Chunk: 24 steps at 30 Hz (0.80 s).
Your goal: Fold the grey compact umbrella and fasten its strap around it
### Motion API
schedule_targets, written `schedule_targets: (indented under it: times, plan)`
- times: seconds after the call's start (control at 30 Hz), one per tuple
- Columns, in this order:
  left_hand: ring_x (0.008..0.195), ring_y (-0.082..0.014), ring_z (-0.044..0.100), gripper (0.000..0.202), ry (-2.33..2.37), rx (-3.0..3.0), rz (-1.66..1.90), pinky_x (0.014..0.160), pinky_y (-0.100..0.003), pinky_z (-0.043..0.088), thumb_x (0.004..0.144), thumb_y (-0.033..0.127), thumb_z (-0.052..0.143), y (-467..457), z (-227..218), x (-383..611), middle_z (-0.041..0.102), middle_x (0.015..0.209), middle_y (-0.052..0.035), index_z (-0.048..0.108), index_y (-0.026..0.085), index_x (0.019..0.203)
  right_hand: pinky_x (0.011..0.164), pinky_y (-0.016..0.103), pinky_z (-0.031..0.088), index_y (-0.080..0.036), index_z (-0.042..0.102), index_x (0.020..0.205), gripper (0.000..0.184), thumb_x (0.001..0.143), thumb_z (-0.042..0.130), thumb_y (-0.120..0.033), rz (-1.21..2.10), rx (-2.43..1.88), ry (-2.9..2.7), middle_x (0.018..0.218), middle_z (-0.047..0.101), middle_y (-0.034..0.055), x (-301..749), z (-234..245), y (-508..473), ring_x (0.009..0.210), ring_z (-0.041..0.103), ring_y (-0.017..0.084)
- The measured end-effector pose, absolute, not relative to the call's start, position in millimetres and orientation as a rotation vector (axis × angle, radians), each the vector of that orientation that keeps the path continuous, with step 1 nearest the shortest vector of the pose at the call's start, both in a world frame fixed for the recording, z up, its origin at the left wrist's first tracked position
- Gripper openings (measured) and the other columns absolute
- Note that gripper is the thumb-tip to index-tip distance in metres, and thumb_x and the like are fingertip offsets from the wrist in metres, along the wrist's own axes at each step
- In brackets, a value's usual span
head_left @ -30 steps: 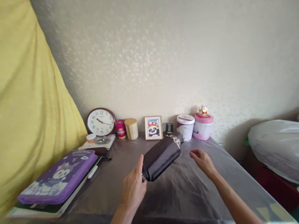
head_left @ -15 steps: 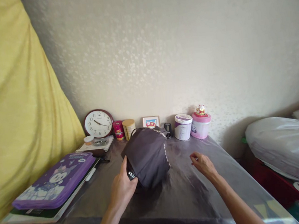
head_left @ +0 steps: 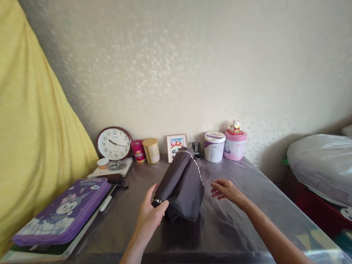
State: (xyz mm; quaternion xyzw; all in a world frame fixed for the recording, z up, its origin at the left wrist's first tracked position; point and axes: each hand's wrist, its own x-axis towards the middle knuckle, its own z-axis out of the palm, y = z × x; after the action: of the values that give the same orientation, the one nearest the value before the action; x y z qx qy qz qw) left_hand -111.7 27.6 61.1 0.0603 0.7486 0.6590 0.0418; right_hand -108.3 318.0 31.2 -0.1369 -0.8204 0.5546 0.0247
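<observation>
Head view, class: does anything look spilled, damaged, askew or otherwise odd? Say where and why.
Nothing visibly spilled or damaged stands out. The dark umbrella in the left hand looks untidy, though: its fabric bulges in loose folds rather than being wrapped snugly.

The left hand (head_left: pixel 150 212) and right hand (head_left: pixel 228 191) are bare, and so are the slim forearms (head_left: pixel 268 235).

The left hand (head_left: pixel 149 214), left of centre in the lower half of the frame, is curled in a grip, its left forearm (head_left: pixel 128 257) rising from the bottom edge. The right hand (head_left: pixel 229 191), right of centre, points leftward, fingers (head_left: pixel 220 184) loosely bent.
</observation>
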Motion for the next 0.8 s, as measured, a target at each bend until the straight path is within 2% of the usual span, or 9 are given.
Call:
schedule_targets:
  times: [0.07,0.13,0.2,0.27,0.47,0.63,0.7,0.8]
  plan:
    - [0.038,-0.008,0.048,0.068,2.357,0.237,2.04,0.039,-0.016,0.035,0.072,0.028,0.058,28.3,61.0,-111.8,0.058,0.056,0.0054,0.034,0.02,0.135,0.049,0.022,0.049,-0.015,0.059,0.073,0.021,0.075,0.062,-0.035,1.895,-0.443,-2.445,0.072,0.069,0.006,-106.7,34.9,312.9,0.062,0.067,0.016]
    - [0.064,-0.012,0.062,0.065,2.454,0.309,2.078,0.057,-0.02,0.046,0.071,0.026,0.059,28.8,61.3,-112.8,0.066,0.086,-0.0025,0.039,0.022,0.133,0.051,0.022,0.05,-0.014,0.06,0.072,0.022,0.073,0.065,-0.036,2.023,-0.45,-2.361,0.071,0.069,0.0058,-104.8,38.5,310.2,0.062,0.067,0.015]
    - [0.089,-0.0165,0.062,0.065,2.533,0.315,2.094,0.078,-0.025,0.046,0.071,0.024,0.061,28.4,61.5,-114.7,0.063,0.106,-0.0058,0.039,0.021,0.133,0.052,0.022,0.051,-0.014,0.061,0.073,0.023,0.072,0.067,-0.037,2.105,-0.439,-2.305,0.071,0.069,0.0058,-103.3,41.5,309.4,0.063,0.066,0.015]
    - [0.094,-0.0194,0.061,0.066,2.568,0.233,2.079,0.085,-0.03,0.044,0.072,0.025,0.06,27.2,61.0,-117.0,0.064,0.106,-0.0066,0.037,0.02,0.134,0.052,0.023,0.052,-0.015,0.062,0.074,0.023,0.072,0.067,-0.036,2.127,-0.433,-2.277,0.073,0.069,0.0059,-102.2,43.7,309.8,0.064,0.066,0.015]
    - [0.098,-0.0213,0.061,0.061,2.651,0.119,2.069,0.087,-0.031,0.044,0.075,0.029,0.06,27.9,52.5,-119.9,0.063,0.109,-0.0075,0.04,0.022,0.131,0.053,0.023,0.052,-0.015,0.06,0.075,0.018,0.073,0.066,-0.032,2.085,-0.481,-2.318,0.073,0.069,0.0061,-100.8,43.5,306.8,0.065,0.066,0.015]
    - [0.1,-0.0206,0.06,0.056,2.47,0.226,2.143,0.087,-0.03,0.045,0.073,0.027,0.062,42.3,45.1,-113.7,0.063,0.112,-0.0082,0.046,0.02,0.126,0.055,0.029,0.054,-0.015,0.057,0.084,0.031,0.073,0.065,-0.043,2.308,-0.451,-2.362,0.08,0.068,0.0081,-97.5,28.4,293.0,0.071,0.068,0.02]
    - [0.095,-0.0207,0.062,0.056,2.408,0.224,2.122,0.083,-0.029,0.047,0.072,0.028,0.063,48.2,43.3,-110.0,0.064,0.107,-0.0087,0.047,0.018,0.124,0.057,0.033,0.055,-0.016,0.055,0.09,0.038,0.072,0.065,-0.048,2.444,-0.452,-2.325,0.083,0.067,0.0079,-96.1,20.7,286.4,0.073,0.068,0.022]
    - [0.074,-0.0178,0.065,0.059,2.315,0.19,2.063,0.067,-0.026,0.049,0.071,0.03,0.063,54.3,41.1,-104.9,0.067,0.088,-0.0064,0.046,0.018,0.126,0.061,0.037,0.055,-0.018,0.054,0.096,0.045,0.071,0.062,-0.055,2.627,-0.481,-2.218,0.086,0.066,0.0071,-96.1,11.6,277.1,0.074,0.067,0.022]
